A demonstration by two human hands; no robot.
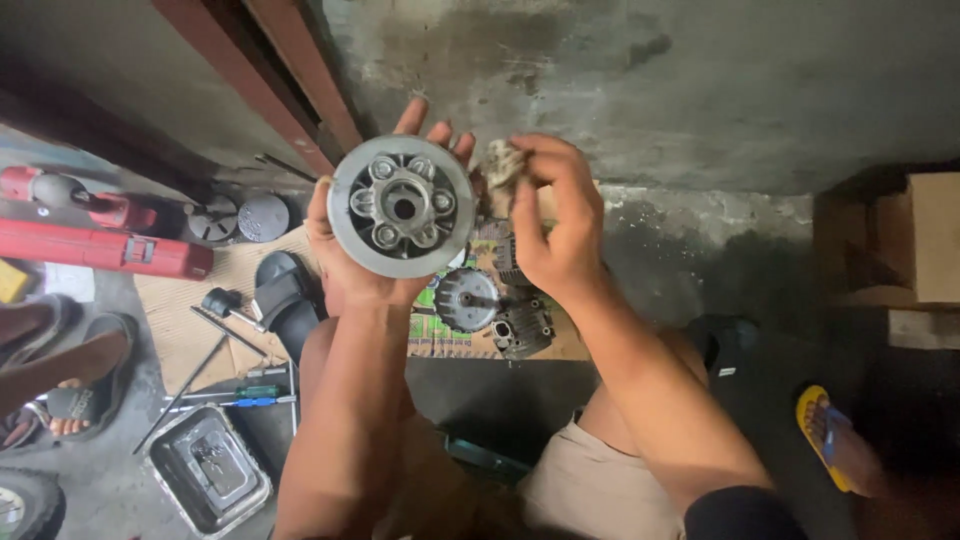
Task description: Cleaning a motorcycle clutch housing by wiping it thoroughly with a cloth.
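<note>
My left hand [350, 265] holds up a round grey metal hub [402, 205], fingers wrapped behind it. My right hand [555, 220] pinches a dirty rag [503, 163] at the hub's 2 o'clock. I think I'm wiping it; the rag must press the rim.

There is a single view, from a camera worn on the person's head, looking steeply down past both forearms to the floor. It sits close: the left hand [345, 255] and right hand [560, 235] fill the middle of the frame, with the person's knees along the bottom edge. The stained concrete wall [640, 80] crosses the top of the frame, so the camera faces toward the wall's foot, with the cardboard sheet [190, 330] at centre left.
</note>
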